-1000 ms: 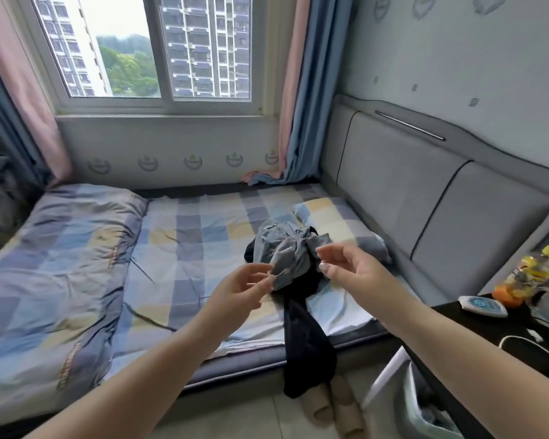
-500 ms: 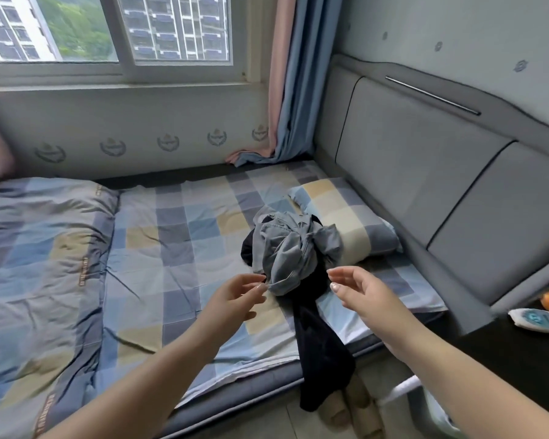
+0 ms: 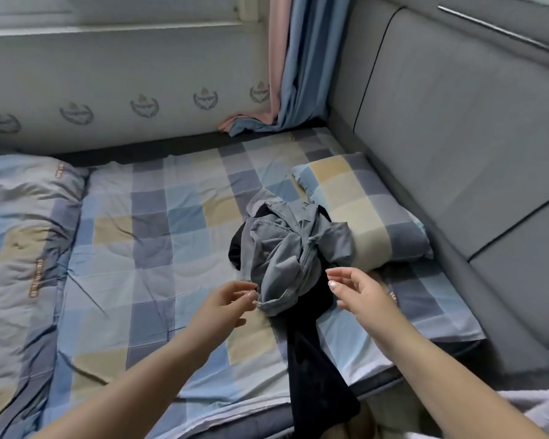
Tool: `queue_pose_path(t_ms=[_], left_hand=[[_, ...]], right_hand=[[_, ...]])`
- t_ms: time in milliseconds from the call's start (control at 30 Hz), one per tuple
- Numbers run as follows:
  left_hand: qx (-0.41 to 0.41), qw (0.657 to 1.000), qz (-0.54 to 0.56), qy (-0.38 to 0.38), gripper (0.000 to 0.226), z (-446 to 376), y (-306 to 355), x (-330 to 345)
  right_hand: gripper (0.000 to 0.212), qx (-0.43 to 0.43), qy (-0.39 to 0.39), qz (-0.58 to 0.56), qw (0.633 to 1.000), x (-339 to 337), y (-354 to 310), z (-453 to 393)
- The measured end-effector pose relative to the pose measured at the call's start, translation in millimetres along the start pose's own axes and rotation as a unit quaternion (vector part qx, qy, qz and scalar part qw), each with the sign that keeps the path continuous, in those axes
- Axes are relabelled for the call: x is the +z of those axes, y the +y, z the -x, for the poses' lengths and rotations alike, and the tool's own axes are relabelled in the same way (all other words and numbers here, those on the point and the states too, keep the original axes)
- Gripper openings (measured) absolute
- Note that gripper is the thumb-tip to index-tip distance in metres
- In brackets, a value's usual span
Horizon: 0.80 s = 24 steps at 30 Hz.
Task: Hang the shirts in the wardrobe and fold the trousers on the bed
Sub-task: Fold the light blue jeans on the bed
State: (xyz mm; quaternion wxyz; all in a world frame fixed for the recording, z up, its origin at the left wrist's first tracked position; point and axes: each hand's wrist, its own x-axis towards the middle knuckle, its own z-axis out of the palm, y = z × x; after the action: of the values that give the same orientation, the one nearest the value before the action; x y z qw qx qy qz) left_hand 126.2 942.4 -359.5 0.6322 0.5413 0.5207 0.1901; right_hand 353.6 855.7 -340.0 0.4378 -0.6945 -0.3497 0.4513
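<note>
Hiding most of the black garment [image 3: 311, 353], the crumpled grey garment [image 3: 286, 258] sits between both hands' [image 3: 222, 307] [image 3: 358, 291] released fingers.

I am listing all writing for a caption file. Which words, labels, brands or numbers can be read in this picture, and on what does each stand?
None can be read.
Brown strips on the checked blue and yellow quilt: print too blurred to read.
Grey crests on the white wall under the window: emblems, no legible letters.
Crumpled grey garment: no label visible.

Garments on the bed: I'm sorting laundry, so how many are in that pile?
2 visible: a grey garment bunched on top beside the pillow, and a black garment beneath it, trailing over the bed's edge. More could be hidden inside the bundle.
</note>
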Motion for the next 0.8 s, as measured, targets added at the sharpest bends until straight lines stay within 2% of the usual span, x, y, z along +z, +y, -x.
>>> queue_pose_path(t_ms=[200,333,467,567,700,800], left_hand=[[-0.066,0.997,-0.007,0.032,0.010,-137,-25,40],[-0.081,0.995,-0.049,0.030,0.010,-216,-46,64],[-0.084,0.990,-0.116,0.012,0.009,-283,-63,84],[-0.079,0.984,-0.157,-0.015,0.011,-327,-78,101],[-0.061,0.983,-0.169,-0.025,0.008,-376,-95,121],[-0.066,0.986,-0.155,-0.017,0.007,-404,-103,132]], right_hand=[[0.013,0.066,0.025,-0.029,0.997,-31,56,-144],[0.012,0.085,0.029,0.005,0.996,-37,105,-225],[0.034,0.088,-0.005,0.145,0.985,-37,156,-291],[0.050,0.052,-0.058,0.234,0.969,-34,186,-339],[0.070,0.000,-0.093,0.349,0.932,-27,209,-398],[0.074,0.010,-0.096,0.442,0.892,-20,224,-427]])
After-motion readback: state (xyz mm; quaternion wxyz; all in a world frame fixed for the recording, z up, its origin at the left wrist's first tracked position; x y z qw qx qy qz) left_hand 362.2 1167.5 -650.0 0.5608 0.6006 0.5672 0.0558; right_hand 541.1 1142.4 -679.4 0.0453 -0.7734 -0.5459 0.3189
